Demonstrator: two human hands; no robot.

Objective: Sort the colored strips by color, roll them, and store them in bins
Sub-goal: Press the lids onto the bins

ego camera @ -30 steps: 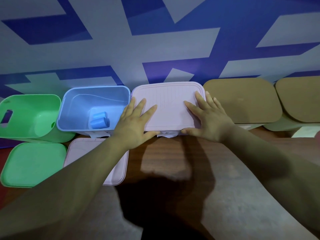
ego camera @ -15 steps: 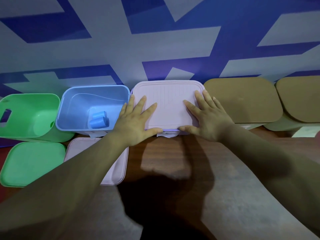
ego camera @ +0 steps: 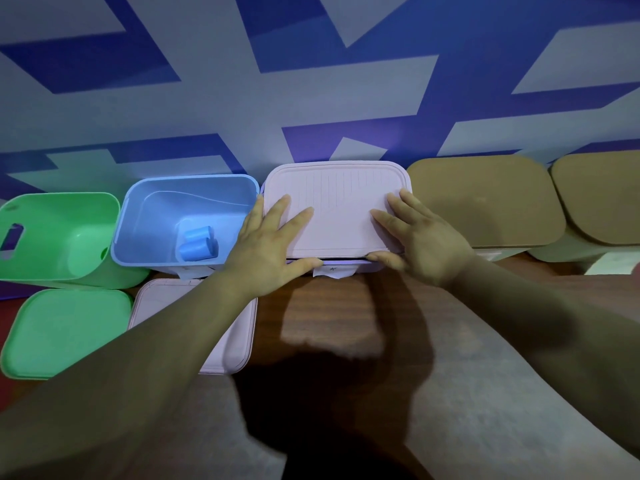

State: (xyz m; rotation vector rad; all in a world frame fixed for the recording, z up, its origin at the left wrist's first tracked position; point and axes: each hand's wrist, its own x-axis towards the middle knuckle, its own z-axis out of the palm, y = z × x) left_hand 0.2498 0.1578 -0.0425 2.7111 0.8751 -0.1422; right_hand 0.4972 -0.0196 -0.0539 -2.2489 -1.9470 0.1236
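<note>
The pink bin [ego camera: 374, 269] stands just right of the blue bin [ego camera: 156, 216], and its lid [ego camera: 336, 209] seems not fully down at the front. My left hand [ego camera: 266, 251] and right hand [ego camera: 422, 244] lie flat and open on it. I should press evenly near the front edge.

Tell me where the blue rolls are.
Head view, left of centre: the blue rolls lie inside the blue bin, at its near right corner, beside the left hand.
</note>
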